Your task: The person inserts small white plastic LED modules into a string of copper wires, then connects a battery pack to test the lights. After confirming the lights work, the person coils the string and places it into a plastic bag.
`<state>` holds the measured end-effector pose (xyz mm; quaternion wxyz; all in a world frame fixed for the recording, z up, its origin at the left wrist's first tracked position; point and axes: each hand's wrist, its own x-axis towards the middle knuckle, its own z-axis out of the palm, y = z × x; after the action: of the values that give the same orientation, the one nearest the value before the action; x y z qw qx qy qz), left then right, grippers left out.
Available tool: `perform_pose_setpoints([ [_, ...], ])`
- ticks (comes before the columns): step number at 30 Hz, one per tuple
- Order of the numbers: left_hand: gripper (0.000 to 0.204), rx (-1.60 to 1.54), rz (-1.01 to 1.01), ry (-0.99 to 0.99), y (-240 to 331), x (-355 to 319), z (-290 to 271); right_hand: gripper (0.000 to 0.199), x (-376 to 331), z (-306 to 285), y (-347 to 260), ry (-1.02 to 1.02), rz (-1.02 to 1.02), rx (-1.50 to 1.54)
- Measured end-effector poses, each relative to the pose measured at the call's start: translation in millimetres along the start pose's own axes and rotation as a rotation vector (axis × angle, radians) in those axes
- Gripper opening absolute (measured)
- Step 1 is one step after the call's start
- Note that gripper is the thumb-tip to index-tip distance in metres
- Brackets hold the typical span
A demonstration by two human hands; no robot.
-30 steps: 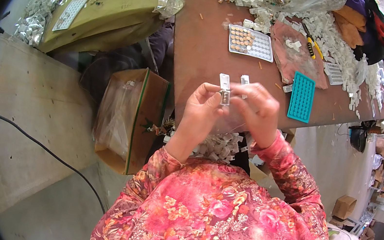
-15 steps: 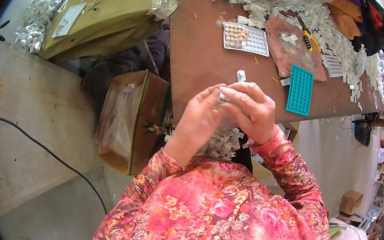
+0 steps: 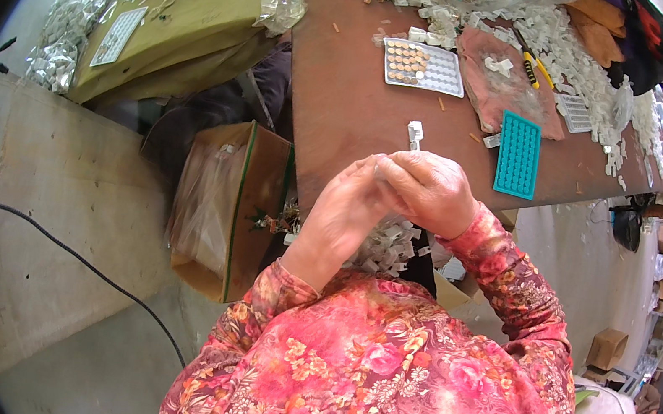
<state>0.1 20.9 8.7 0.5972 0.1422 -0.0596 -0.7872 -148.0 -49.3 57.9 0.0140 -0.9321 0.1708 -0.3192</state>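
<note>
My left hand (image 3: 346,206) and my right hand (image 3: 433,191) meet over the near edge of the brown table (image 3: 341,81). Both are closed, fingertips pressed together; whatever is between them is hidden. Just beyond the fingers a small white plastic piece (image 3: 416,132) lies on the table. Farther off sits a white tray (image 3: 445,76), its left part filled with round tan pieces (image 3: 407,58). To the right of my hands is a teal tray (image 3: 517,155) with rows of hollows. Below my wrists shows a heap of small white pieces (image 3: 387,247).
A pink cloth (image 3: 501,83) bears yellow-and-black pliers (image 3: 530,69). Many white pieces (image 3: 601,101) are piled along the far and right sides. At left stand a cardboard box (image 3: 251,221) lined with plastic and a green-covered table (image 3: 204,28). A black cable (image 3: 87,259) crosses the floor.
My right hand has turned and closed in toward my left, coming slightly nearer to me. The small pale item glimpsed between my fingertips earlier is now hidden.
</note>
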Motion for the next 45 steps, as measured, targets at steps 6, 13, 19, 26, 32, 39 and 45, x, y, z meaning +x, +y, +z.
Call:
perform_pose_setpoints([
  [6, 0.023, -0.021, -0.049, 0.097, -2, -1, 5, 0.019, -6, -2, 2, 0.026, 0.019, 0.001],
  [13, 0.020, 0.013, 0.037, 0.077, 1, 7, 0, 0.032, -15, -10, 2, 0.096, 0.174, 0.110],
  [19, 0.019, 0.298, 0.115, 0.017, 9, 13, -6, 0.019, -34, -54, 88, 0.106, 0.553, -0.164],
  [26, 0.019, 0.301, 0.124, -0.024, 9, 12, -12, 0.013, -49, -52, 196, -0.277, 0.657, -0.330],
  [32, 0.019, 0.316, 0.133, -0.133, 10, 12, -15, 0.013, -48, -52, 204, -0.274, 0.657, -0.250],
  [39, 0.016, 0.318, 0.115, -0.098, 11, 12, -15, 0.012, -48, -63, 190, -0.048, 1.012, 0.234],
  [45, 0.016, 0.296, 0.137, -0.115, 10, 13, -14, 0.017, -54, -67, 192, -0.023, 1.020, 0.323],
])
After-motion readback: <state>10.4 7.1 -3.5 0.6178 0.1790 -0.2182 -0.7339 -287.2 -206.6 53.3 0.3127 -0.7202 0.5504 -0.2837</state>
